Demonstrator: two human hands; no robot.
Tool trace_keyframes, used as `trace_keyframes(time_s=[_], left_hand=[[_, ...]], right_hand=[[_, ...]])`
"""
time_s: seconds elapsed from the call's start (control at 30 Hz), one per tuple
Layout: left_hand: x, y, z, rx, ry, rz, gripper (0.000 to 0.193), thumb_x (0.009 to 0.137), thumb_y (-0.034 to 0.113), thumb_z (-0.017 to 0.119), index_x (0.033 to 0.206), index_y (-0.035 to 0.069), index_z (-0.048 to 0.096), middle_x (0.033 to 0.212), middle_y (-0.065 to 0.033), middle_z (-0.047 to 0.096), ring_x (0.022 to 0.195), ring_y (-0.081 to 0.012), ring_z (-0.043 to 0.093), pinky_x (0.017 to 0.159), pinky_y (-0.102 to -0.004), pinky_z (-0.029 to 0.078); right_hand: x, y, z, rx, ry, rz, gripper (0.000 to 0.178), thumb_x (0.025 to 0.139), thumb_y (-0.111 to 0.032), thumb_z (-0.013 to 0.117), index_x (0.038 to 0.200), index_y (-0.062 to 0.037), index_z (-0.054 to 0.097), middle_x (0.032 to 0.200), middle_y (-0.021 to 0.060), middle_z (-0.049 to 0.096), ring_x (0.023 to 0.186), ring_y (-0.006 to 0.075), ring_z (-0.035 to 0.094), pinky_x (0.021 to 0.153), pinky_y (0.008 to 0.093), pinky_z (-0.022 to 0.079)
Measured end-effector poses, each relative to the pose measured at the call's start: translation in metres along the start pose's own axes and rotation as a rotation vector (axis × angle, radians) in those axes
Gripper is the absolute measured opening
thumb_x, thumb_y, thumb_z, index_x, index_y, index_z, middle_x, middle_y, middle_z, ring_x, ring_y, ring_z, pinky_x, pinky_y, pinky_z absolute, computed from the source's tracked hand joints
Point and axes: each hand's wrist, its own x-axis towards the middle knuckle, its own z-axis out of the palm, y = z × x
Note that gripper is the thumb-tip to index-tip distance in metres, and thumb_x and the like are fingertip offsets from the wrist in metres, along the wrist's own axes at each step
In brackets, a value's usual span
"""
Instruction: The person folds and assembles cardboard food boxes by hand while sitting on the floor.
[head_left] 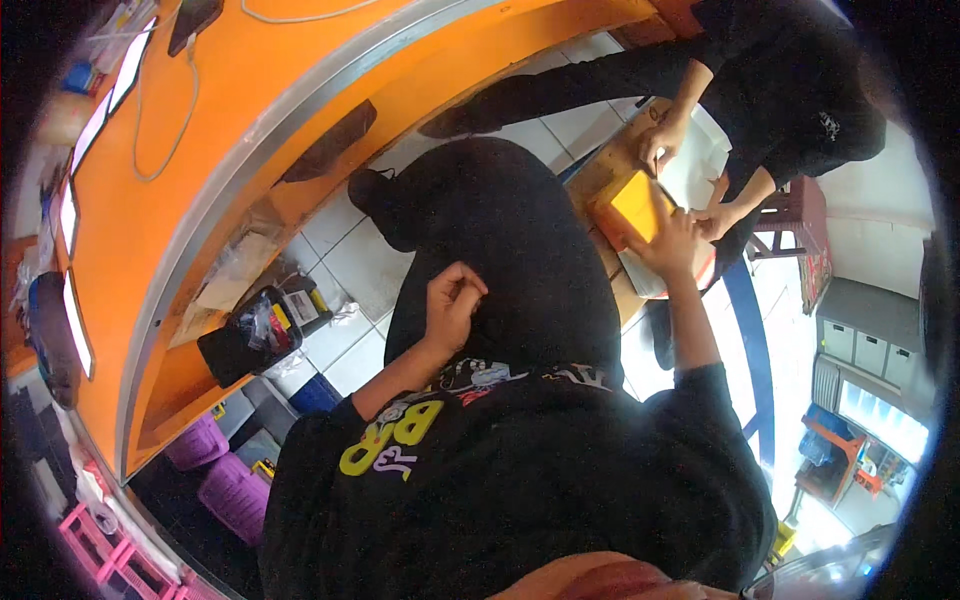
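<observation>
My right hand (672, 243) rests on the yellow box (636, 205) atop the carton (610, 170); fingers spread, not clamped. My left hand (450, 300) sits loosely curled on my thigh, empty. The box could slide off if the co-worker's hands (660, 140) shift the carton.

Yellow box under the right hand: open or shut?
Shut, it seems: the yellow box shows an unbroken top face, with the right hand resting on its near edge.
</observation>
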Motion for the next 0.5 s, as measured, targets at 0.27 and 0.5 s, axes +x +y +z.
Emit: trace_keyframes(time_s=[0.27,0.5], left_hand=[[-0.002,-0.003,0.002,0.022,0.113,0.025,0.01,0.081,0.008,0.048,0.072,0.005,0.053,0.065,0.0001,0.049,0.056,-0.0057,0.042,0.05,-0.0226,0.032],[-0.001,-0.009,0.007,0.029,0.242,0.083,0.014,0.081,0.01,0.046,0.069,0.005,0.048,0.064,0.0,0.047,0.054,-0.0069,0.039,0.049,-0.0245,0.031]], right_hand=[[-0.012,0.011,0.069,0.382,-0.046,0.121,0.12,0.056,-0.058,0.081,0.151,-0.0292,0.014,0.134,0.0304,0.039,0.125,0.0435,0.041,0.095,0.0594,0.037],[-0.015,0.008,0.093,0.254,0.043,0.183,0.117,0.056,-0.058,0.081,0.148,-0.0183,0.021,0.138,0.0259,0.037,0.125,0.0395,0.042,0.1,0.0566,0.034]])
